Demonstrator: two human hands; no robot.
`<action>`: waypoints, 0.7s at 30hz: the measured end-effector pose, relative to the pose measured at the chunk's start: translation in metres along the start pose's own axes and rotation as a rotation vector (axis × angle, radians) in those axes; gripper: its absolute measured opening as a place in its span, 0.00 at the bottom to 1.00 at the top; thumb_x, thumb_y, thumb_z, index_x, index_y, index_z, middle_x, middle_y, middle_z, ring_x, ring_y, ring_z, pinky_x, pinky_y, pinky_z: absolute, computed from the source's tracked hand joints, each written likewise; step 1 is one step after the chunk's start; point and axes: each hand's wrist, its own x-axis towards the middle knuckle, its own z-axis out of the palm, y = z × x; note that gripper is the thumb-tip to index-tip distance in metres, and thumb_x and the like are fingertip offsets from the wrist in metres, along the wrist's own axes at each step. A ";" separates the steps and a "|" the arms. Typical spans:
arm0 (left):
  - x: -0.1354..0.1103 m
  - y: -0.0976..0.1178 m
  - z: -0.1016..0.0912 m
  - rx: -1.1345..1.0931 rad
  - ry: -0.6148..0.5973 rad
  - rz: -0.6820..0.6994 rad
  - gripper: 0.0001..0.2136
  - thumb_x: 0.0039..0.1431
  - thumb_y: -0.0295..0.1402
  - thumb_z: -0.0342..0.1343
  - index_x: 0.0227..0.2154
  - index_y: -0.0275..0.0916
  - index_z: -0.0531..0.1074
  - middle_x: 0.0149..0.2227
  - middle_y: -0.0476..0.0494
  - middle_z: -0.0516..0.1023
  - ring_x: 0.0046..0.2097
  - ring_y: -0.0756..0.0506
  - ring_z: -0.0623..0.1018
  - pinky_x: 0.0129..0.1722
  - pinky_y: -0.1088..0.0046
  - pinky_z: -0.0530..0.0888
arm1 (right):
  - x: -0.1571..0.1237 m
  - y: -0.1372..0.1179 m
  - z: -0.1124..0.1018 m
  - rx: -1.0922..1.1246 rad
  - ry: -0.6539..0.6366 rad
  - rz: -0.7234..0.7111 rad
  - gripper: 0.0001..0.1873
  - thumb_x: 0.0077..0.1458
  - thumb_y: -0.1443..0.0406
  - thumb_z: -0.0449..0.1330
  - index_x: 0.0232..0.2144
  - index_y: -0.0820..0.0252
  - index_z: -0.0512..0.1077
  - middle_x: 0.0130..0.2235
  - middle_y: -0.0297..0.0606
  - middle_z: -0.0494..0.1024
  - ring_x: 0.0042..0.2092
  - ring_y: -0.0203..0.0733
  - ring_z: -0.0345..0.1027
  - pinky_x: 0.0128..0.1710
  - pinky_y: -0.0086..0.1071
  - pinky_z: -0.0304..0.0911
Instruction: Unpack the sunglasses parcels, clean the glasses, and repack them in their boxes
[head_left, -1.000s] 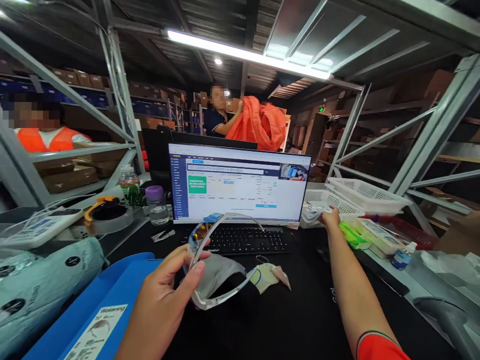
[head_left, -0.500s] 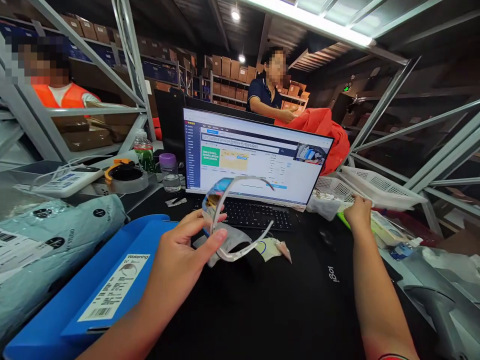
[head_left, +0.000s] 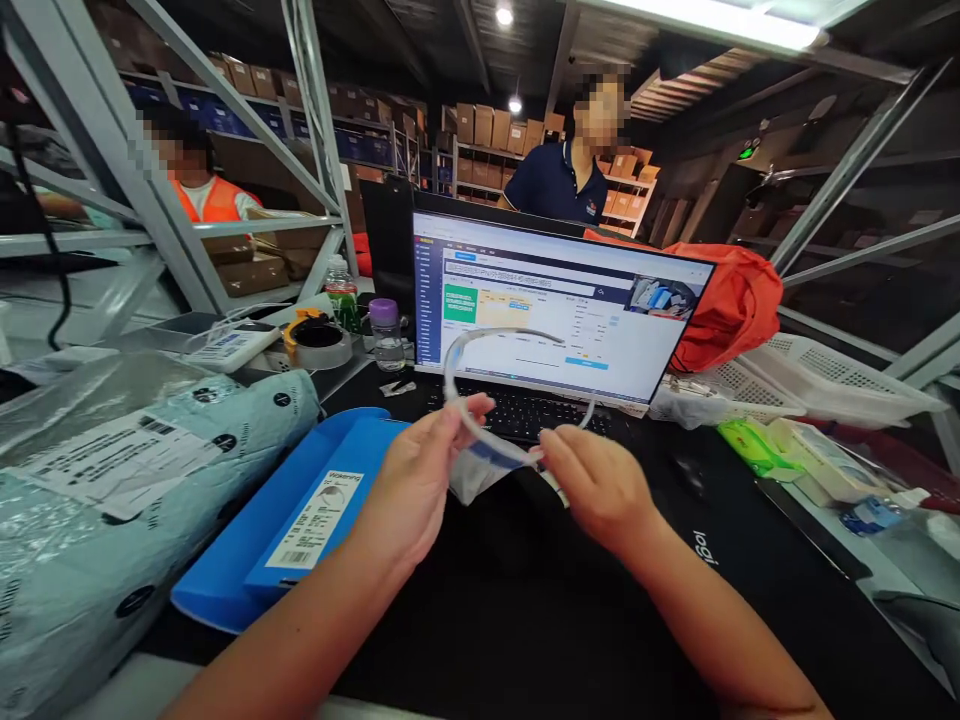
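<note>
A pair of sunglasses (head_left: 452, 372) with a pale, clear-looking frame is held up in front of the monitor, its arms unfolded and pointing away from me. My left hand (head_left: 416, 470) pinches the frame on its left side. On the right side, the fingers of my right hand (head_left: 600, 482) are closed on the frame near the hinge. The lenses are mostly hidden by the viewing angle and my fingers. Behind and below them lies a greyish pouch (head_left: 472, 482). To the left of my left hand sits a blue box (head_left: 247, 545) with a white printed label (head_left: 319, 520).
A monitor (head_left: 510, 270) and black keyboard (head_left: 495, 400) stand ahead. Wrapped parcels (head_left: 262, 440), a tape roll (head_left: 319, 340) and a purple-capped bottle (head_left: 386, 340) are left. Rightward lie a mouse (head_left: 688, 475), green packet (head_left: 754, 450) and white baskets (head_left: 832, 375). Two people are beyond.
My right hand has come from the baskets at the right to the sunglasses and taken hold of them. The sunglasses have turned in my left hand. The view has shifted left.
</note>
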 end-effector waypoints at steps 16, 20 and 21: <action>0.013 -0.013 -0.006 0.631 -0.272 0.129 0.12 0.59 0.38 0.59 0.44 0.40 0.71 0.29 0.52 0.73 0.29 0.50 0.73 0.27 0.77 0.69 | -0.026 0.042 -0.034 0.705 -0.245 0.821 0.06 0.65 0.70 0.52 0.37 0.54 0.67 0.28 0.29 0.74 0.25 0.33 0.69 0.27 0.26 0.63; 0.004 -0.008 -0.002 0.583 -0.240 0.109 0.11 0.66 0.37 0.51 0.28 0.40 0.67 0.20 0.55 0.70 0.18 0.55 0.65 0.17 0.81 0.59 | -0.020 0.038 -0.032 0.823 -0.256 0.852 0.07 0.66 0.67 0.53 0.34 0.55 0.65 0.29 0.31 0.76 0.27 0.34 0.73 0.28 0.26 0.66; 0.000 -0.007 0.000 0.541 -0.216 0.127 0.11 0.67 0.37 0.51 0.29 0.40 0.67 0.20 0.56 0.70 0.16 0.55 0.64 0.16 0.81 0.58 | -0.019 0.038 -0.030 0.899 -0.269 0.869 0.07 0.67 0.66 0.53 0.33 0.55 0.64 0.28 0.30 0.77 0.27 0.35 0.74 0.29 0.27 0.68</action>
